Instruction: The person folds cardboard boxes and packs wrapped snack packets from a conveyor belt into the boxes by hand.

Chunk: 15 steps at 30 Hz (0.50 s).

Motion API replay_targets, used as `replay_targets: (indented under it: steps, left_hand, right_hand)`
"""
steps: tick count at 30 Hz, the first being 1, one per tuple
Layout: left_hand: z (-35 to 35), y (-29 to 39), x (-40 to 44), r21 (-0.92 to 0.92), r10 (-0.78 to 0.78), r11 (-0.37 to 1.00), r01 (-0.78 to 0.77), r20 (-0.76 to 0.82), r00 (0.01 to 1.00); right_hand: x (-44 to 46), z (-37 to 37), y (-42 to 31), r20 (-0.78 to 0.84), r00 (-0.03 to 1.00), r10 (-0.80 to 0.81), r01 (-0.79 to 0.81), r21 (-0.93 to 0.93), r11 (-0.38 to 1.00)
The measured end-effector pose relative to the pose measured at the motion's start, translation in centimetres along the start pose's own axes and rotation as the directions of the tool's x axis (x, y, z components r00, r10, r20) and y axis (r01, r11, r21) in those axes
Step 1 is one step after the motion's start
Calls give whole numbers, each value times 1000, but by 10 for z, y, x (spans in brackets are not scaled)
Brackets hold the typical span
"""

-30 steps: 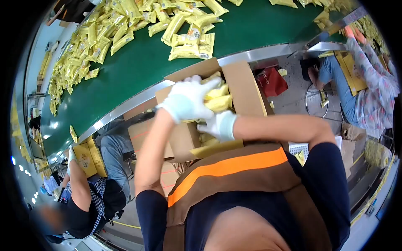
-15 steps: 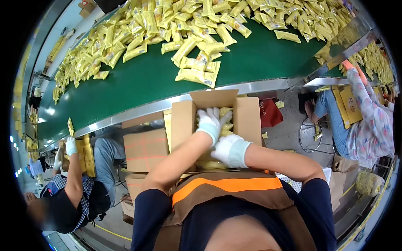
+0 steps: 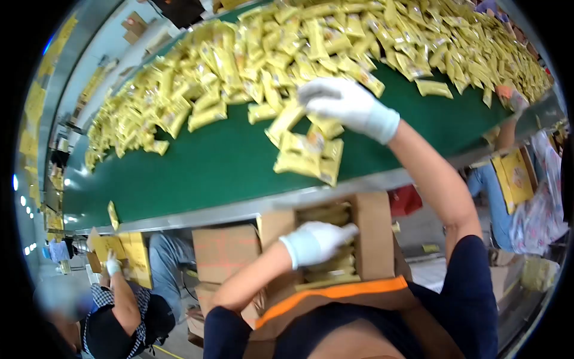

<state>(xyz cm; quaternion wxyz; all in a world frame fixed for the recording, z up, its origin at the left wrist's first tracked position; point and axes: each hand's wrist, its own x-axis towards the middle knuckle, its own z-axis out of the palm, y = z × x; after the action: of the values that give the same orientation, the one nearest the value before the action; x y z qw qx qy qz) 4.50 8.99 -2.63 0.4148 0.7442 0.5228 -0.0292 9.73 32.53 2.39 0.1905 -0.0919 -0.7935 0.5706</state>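
An open cardboard box (image 3: 374,236) stands in front of my body, with yellow packets (image 3: 335,270) inside it. My left hand (image 3: 317,244), in a white glove, is over the box opening with its fingers stretched out to the right, and I see nothing held in it. On the green conveyor belt (image 3: 209,179) lies a large heap of yellow wrapped packets (image 3: 224,60). My gloved right hand (image 3: 347,106) reaches over the heap's near edge, fingers curved and apart from the thumb. Just below it is a small cluster of packets (image 3: 302,160).
A metal rail (image 3: 239,209) runs between belt and box. A closed carton (image 3: 227,251) stands left of the box; a red bag (image 3: 405,200) is to its right. Co-workers sit at both sides, the left one's gloved hand (image 3: 113,264) at a yellow box (image 3: 136,257).
My right hand has left the box and moved up over the packets on the belt. My left hand has risen within the opening. The view has shifted, showing more of the belt.
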Motion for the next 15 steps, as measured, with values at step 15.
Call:
replay_targets:
  steps: [15]
  left_hand:
    - [-46,-97,28,610,335,790,69,-523,784]
  right_hand:
    - [32,-39,88,191,932,309,55,-915,399]
